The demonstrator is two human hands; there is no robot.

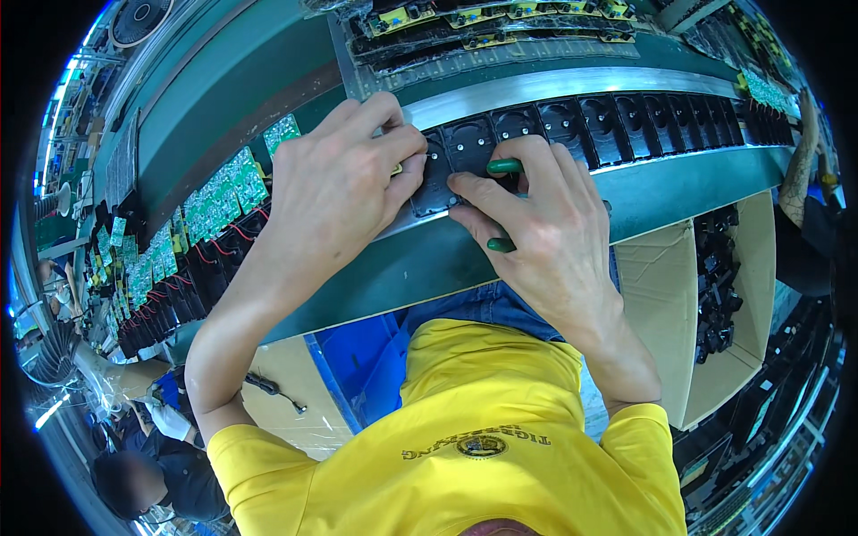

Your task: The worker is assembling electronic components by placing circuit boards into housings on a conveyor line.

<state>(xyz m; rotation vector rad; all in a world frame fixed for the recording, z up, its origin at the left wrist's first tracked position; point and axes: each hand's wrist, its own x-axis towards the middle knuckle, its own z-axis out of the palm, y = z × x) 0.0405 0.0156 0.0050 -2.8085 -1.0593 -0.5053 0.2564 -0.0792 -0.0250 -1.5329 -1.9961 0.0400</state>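
Observation:
My left hand is closed in a pinch over the left part of a row of black plastic housings. A bit of yellow shows at its fingertips, too small to name. In my right hand is a pair of green-handled pliers; both grips show, but the jaws are hidden. The right thumb and fingertips rest at the near edge of a black housing, close beside the left hand. Small silver dots show inside the nearby housings.
Green circuit boards with red wires line the left. Yellow-and-black parts are stacked on a rack at the back. An open cardboard box of black parts stands to the right, below the green bench edge. Other people are at both sides.

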